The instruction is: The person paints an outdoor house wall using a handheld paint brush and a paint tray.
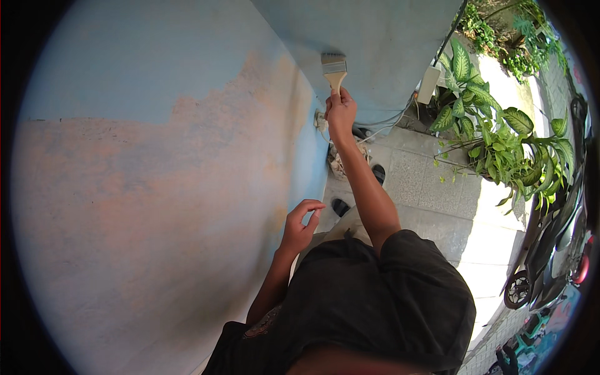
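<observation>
My right hand [341,114] is closed round the pale handle of a flat paintbrush [335,70], with the arm stretched forward. The brush points away from me, its dark bristles at or close to the blue-grey wall [387,56]; whether they touch it I cannot tell. Nearer my body, my left hand [301,226] hovers beside the left wall, holding nothing that I can see. Its fingers are loosely bent, with a gap between them and the thumb. That left wall [169,206] is blue above and has a patchy, faded pinkish area below.
A white box [428,85] with cables hangs at the blue wall's right edge. A wall socket [320,120] sits near the corner. Leafy potted plants [494,125] stand at right, beyond the paved floor [425,169]. Further right is a parked motorbike [544,269].
</observation>
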